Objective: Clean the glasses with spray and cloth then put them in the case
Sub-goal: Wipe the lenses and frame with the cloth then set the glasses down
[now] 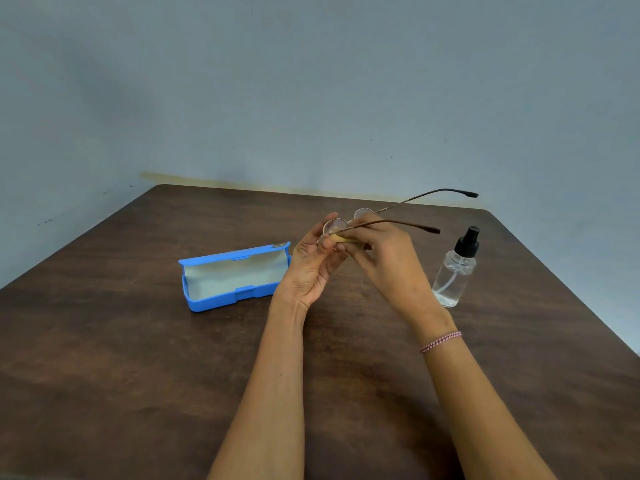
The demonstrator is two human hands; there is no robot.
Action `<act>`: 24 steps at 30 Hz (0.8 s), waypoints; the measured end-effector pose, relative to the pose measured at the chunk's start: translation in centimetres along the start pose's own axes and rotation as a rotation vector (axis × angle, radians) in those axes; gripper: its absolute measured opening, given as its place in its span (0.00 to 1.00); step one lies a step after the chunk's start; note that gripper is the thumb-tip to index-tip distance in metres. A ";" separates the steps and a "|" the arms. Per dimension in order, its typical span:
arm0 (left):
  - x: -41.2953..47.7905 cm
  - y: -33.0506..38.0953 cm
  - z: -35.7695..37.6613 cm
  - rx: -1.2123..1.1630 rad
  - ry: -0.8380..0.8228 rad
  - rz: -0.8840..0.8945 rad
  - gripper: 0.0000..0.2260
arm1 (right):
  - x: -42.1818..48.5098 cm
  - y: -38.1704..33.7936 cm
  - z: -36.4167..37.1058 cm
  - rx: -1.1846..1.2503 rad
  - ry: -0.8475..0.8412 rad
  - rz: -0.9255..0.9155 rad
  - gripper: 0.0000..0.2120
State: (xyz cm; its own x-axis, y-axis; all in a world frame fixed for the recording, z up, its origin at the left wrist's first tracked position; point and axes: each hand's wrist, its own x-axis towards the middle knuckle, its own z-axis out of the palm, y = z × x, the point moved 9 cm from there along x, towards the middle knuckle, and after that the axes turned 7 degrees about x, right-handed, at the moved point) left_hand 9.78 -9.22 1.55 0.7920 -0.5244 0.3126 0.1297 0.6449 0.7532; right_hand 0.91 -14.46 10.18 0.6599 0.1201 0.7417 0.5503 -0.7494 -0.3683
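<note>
glasses (335,226): thin brown metal frame, round lenses; held in the air over the counter's middle, toward its far edge. Temples unfolded, both pointing right, dark tips.
L hand (311,265): palm turned toward the camera, fingers upright & curled at the nearer lens, gripping the frame rim at its left end.
R hand (384,258): back toward the camera, fingers drawn together, pinching the cloth onto the nearer lens; nearer temple runs across its knuckles.
cloth (341,240): small yellowish piece, mostly hidden betw. the fingers of both hands; a bit shows just below the lens.
case (235,275): blue hard shell, lid open, pale lining showing; lies on the counter left of centre, long side approx. parallel to the far edge. Its right end sits just behind the L hand in view; contact can't be told.
spray bottle (453,271): clear body, black pump top, upright; a little clear liquid at the bottom, dip tube visible. Stands on the counter right of the R hand, near the wrist but apart from it.
bracelet (440,341): pink-and-white braid on the R wrist.
counter (138,341): dark brown wood grain, rounded far corners; far edge toward a grey-blue wall (311,81).
</note>
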 end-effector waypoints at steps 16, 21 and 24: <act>0.1 0.7 -0.6 -0.071 0.058 0.074 0.28 | -0.1 0.2 0.1 -0.139 0.021 -0.013 0.08; 0.0 0.7 -0.4 -0.048 0.037 0.060 0.27 | -0.2 -0.2 0.7 -0.091 -0.015 -0.030 0.09; 0.0 0.5 0.0 -0.005 0.020 0.039 0.26 | -0.1 0.0 -0.1 -0.108 0.021 -0.010 0.09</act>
State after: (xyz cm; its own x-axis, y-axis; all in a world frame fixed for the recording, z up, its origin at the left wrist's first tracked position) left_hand 9.84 -8.90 1.91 0.8084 -0.4874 0.3300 0.1014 0.6676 0.7375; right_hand 0.82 -14.59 10.17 0.6435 0.1148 0.7568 0.4976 -0.8140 -0.2997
